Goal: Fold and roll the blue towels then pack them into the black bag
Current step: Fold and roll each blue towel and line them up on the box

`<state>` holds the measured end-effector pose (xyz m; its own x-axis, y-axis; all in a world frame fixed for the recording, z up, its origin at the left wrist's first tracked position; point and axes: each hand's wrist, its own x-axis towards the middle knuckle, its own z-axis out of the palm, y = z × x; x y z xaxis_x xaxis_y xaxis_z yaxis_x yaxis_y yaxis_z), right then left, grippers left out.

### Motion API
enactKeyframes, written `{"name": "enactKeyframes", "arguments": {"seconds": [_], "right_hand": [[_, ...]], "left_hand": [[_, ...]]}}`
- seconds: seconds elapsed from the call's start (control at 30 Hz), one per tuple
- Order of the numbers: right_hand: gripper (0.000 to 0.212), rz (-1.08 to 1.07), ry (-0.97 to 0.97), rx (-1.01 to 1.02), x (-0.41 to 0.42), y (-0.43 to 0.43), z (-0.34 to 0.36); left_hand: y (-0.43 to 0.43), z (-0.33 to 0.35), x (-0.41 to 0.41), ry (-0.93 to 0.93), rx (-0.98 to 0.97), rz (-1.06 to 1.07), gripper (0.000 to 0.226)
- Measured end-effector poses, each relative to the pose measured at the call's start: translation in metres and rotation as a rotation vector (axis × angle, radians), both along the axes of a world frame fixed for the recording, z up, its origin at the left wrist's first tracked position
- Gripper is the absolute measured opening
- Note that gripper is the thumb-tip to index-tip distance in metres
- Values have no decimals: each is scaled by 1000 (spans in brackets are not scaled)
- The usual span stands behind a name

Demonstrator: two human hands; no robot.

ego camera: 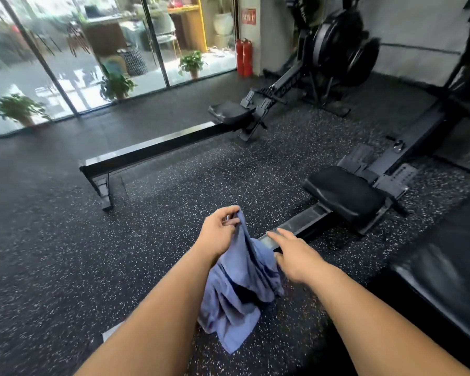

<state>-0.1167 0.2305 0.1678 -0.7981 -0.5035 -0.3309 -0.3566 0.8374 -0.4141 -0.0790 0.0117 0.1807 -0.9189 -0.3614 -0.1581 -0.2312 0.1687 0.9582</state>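
1. The blue towel point(236, 289) hangs in the air in front of the person, between the two forearms. It is crumpled, with loose folds, and its lowest corner points down above the floor point(65, 253)
2. The left hand point(219, 232) holds the towel by its top edge. The fingers are curled and pinch the cloth at the highest point
3. The right hand point(293, 256) is just beside the towel, on its right side. The fingers are stretched almost straight and grip nothing. I cannot tell if the thumb side touches the cloth
4. Beyond the right hand lies the rail point(304, 221) of a black rowing machine, with its seat point(342, 194) further to the right
5. A second rowing machine point(158, 147) stands further away, well apart from the towel
6. The floor is dark rubber with light speckles
7. At the far side there is a glass wall point(65, 50) with potted plants point(19, 108) behind it, and two red fire extinguishers point(244, 57) stand at its right end
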Motion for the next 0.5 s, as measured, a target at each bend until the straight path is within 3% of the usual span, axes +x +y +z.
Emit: {"name": "enactKeyframes", "arguments": {"seconds": [0.17,0.5], "right_hand": [[61,-7,53,-49,6,13,46],[63,-141,340,-271,25,45,152]], "left_hand": [[6,46,2,82,-25,-27,41],[60,155,14,268,-61,-173,37]]}}
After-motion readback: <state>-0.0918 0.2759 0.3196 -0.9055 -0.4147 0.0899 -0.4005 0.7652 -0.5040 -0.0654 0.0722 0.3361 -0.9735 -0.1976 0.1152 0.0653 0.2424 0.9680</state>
